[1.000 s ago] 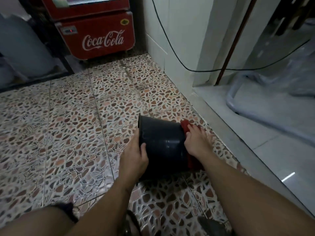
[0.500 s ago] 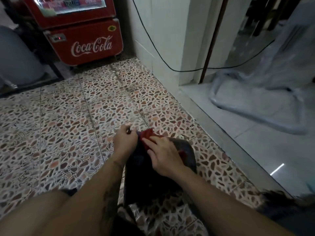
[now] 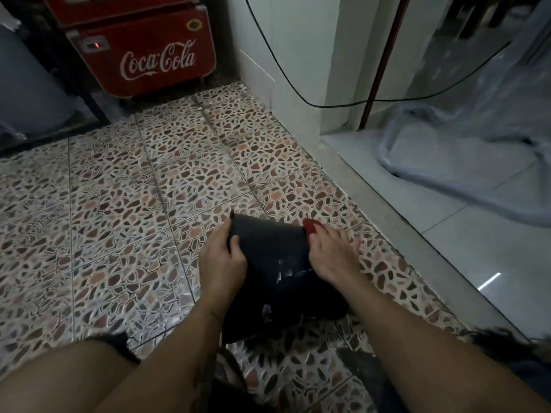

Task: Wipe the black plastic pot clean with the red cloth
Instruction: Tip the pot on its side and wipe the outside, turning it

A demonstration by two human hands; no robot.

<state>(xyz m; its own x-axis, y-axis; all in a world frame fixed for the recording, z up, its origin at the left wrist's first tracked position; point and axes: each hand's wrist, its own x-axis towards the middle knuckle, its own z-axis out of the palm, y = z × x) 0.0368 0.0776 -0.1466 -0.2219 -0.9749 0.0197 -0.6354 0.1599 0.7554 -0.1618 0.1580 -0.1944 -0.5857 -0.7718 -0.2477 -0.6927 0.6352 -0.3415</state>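
Observation:
The black plastic pot (image 3: pixel 269 248) lies tilted on its side on the patterned floor between my forearms, with pale smudges on its wall. My left hand (image 3: pixel 222 262) grips the pot's far left edge, thumb over the wall. My right hand (image 3: pixel 331 254) presses the red cloth (image 3: pixel 311 225) against the pot's right side. Only a small red corner of the cloth shows past my fingers; the rest is hidden under the hand.
A red Coca-Cola cooler (image 3: pixel 143 52) stands at the back. A white wall corner (image 3: pixel 295 84) with a black cable (image 3: pixel 286 81) rises to the right. A raised grey sill (image 3: pixel 402 234) borders a white tiled floor holding plastic-wrapped tubing (image 3: pixel 465 174). My knees frame the bottom.
My right hand has slid with the cloth from the top of the pot to its right side. The left hand has shifted its hold on the left edge, and the pot has turned.

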